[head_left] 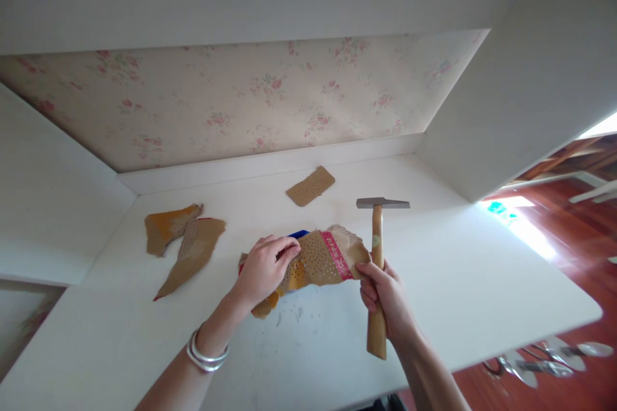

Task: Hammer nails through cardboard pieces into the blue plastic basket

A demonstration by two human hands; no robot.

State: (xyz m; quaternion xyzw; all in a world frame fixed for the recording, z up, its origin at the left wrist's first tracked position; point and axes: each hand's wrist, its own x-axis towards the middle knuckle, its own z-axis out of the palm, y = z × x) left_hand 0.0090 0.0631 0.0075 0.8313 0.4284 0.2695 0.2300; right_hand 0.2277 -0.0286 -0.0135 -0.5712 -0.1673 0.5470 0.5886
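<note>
A torn piece of cardboard [315, 260], with many small holes, a yellow patch and a pink printed band, is held a little above the white table. My left hand [267, 266] has its thumb and fingers pinched together at the cardboard's left part; whether something small sits between the fingertips is hidden. My right hand [385, 295] wraps around the wooden handle of a hammer [378, 237], its metal head pointing away from me. The right thumb also presses on the cardboard's right edge. Something blue [297, 234] shows behind the cardboard, mostly hidden.
Two torn cardboard scraps [193, 253] lie on the left of the white table [457, 257]. A smaller perforated cardboard piece [311, 186] lies near the back. White panels enclose the left, right and top, with floral wallpaper behind. Chrome chair legs [549, 356] stand beyond the right edge.
</note>
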